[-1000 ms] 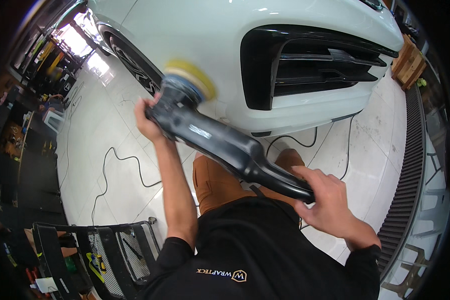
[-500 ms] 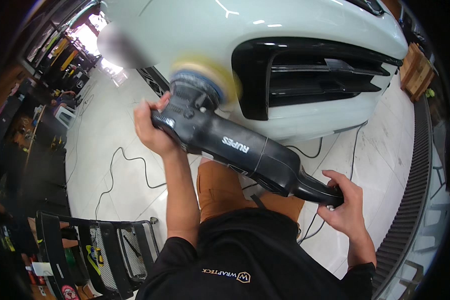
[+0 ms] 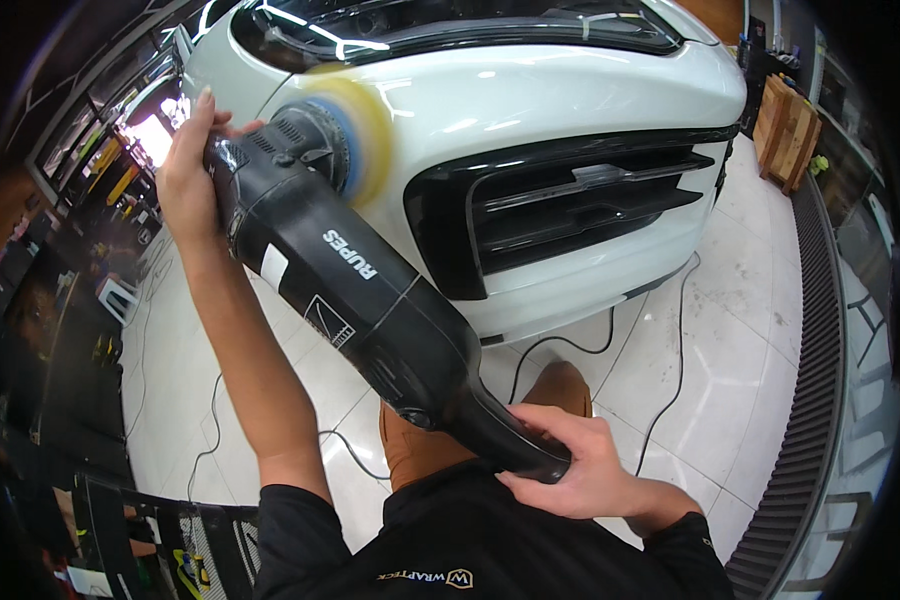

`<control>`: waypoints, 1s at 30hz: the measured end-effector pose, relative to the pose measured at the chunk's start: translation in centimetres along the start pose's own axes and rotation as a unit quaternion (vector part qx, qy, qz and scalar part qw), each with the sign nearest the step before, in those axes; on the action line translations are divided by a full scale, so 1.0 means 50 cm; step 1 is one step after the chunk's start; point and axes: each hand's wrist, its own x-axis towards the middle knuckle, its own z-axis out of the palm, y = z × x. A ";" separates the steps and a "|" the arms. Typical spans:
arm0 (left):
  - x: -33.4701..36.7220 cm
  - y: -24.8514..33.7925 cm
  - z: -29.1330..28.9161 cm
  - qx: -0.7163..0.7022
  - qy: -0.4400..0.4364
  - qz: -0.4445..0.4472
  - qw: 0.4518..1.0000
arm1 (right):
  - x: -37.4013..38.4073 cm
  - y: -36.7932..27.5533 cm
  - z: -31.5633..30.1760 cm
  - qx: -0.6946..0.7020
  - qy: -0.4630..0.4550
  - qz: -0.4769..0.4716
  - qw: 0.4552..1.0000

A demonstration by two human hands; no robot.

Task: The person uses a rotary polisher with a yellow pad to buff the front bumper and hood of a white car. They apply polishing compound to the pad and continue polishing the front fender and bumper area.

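Observation:
A black car polisher [image 3: 370,300] slants across the view, its head at the upper left and its rear handle at the lower right. My left hand [image 3: 192,170] is wrapped round the head end. Around the tail of the handle, my right hand [image 3: 580,460] is closed. The yellow polishing pad [image 3: 370,140], blurred as if spinning, faces the white car bumper [image 3: 530,100] and seems to touch it below the headlight [image 3: 450,30]. To the right of the pad sits a black slatted air intake [image 3: 590,200] in the bumper.
Dark cables [image 3: 680,350] trail over the pale tiled floor [image 3: 740,270]. A black metal rack [image 3: 160,510] with tools stands at the lower left. A wooden crate [image 3: 785,130] and a dark floor grate [image 3: 810,330] lie to the right. Shelving lines the left side.
The polisher has swung steeper, its head going left and upward, its handle left and downward, both hands moving with it. My view has tilted up, bringing the headlight into sight.

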 end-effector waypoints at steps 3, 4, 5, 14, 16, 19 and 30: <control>0.022 0.042 0.071 0.068 -0.089 0.045 0.993 | -0.011 0.012 0.002 0.046 0.004 -0.002 0.999; 0.018 0.066 0.111 0.101 -0.127 0.065 0.985 | -0.021 0.015 -0.002 0.072 0.003 0.002 0.997; 0.007 0.093 0.159 0.131 -0.166 0.091 0.973 | -0.034 0.018 -0.006 0.083 0.005 0.016 0.996; -0.081 0.198 0.508 0.371 -0.330 0.040 0.867 | -0.113 0.085 -0.013 0.260 0.112 0.089 0.955; -0.083 0.188 0.528 0.286 -0.412 0.116 0.857 | -0.121 0.096 -0.008 0.299 0.143 0.101 0.938; -0.082 0.185 0.549 0.279 -0.438 0.154 0.841 | -0.121 0.102 0.001 0.327 0.152 0.107 0.927; -0.044 0.150 0.275 0.298 -0.285 0.198 0.889 | -0.067 0.036 0.041 0.142 -0.039 0.062 0.987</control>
